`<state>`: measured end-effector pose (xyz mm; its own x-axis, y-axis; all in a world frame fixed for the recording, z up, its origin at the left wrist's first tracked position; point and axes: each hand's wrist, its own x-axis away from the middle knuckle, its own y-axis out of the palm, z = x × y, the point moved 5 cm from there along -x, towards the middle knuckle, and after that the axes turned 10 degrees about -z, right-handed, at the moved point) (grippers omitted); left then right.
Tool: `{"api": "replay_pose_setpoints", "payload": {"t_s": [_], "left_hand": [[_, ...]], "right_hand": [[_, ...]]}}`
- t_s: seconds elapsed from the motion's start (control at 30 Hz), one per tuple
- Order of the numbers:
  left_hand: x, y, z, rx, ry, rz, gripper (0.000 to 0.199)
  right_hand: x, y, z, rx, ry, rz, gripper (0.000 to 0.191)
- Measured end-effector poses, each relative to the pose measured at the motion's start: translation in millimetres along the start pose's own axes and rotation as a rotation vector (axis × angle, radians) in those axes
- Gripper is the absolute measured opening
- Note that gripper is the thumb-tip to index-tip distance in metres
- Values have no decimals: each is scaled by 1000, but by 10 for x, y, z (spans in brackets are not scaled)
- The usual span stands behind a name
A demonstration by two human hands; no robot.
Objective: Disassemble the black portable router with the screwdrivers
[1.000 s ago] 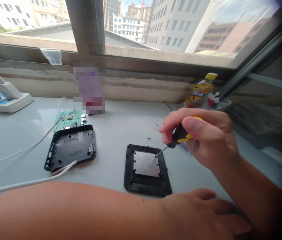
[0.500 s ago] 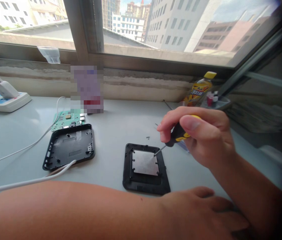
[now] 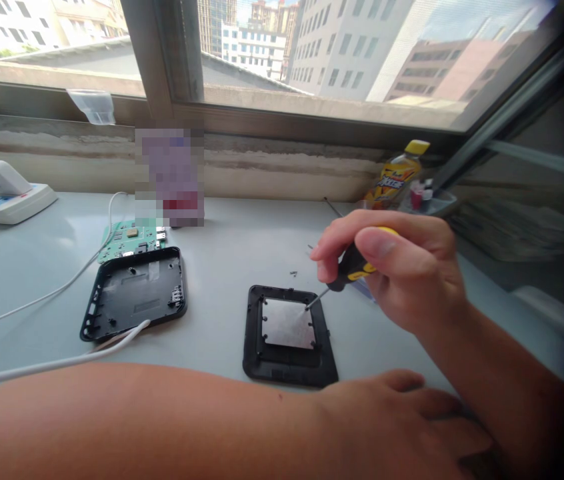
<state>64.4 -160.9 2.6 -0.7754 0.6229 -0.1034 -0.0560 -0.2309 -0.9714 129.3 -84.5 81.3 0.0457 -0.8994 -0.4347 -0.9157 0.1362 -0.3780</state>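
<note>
A yellow and black screwdriver [image 3: 341, 274] is in my right hand [image 3: 405, 267], its fingers closed round the handle. The shaft slants down to the left, and its tip meets the upper right corner of a silver metal plate [image 3: 287, 325], at a dark screw point. That plate sits on a black plastic cover [image 3: 257, 368] lying on the table. Across the front stretches my left forearm; my left hand [image 3: 397, 417] rests on the table by the cover's near right corner, palm down, fingers spread and holding nothing. Tiny screws [image 3: 293, 273] lie just behind the cover.
A black case shell [image 3: 137, 293] lies left, with a green circuit board [image 3: 129, 233] behind it. White cables [image 3: 69, 283] cross the left side near a power strip [image 3: 22, 207]. A yellow-capped bottle [image 3: 399, 173] stands back right. A pixelated object [image 3: 175, 173] stands by the window.
The view has shifted slightly, moving everything a little left in the picture. The screwdriver tip stays at the same corner of the plate, and both hands keep their poses.
</note>
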Motion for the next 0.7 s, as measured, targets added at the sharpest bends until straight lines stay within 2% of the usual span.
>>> {"api": "replay_pose_setpoints", "payload": {"t_s": [0.2,0.4,0.7], "left_hand": [[4,28,9,-35,-22,97,36],[-2,53,18,-47,-40,118,34],[-6,68,16,-45,-43,123,36]], "right_hand": [[5,-15,-14,39,-45,25,30],[7,-25,-33,85,-103,70,25],[7,-38,-59,118,-89,131,25]]}}
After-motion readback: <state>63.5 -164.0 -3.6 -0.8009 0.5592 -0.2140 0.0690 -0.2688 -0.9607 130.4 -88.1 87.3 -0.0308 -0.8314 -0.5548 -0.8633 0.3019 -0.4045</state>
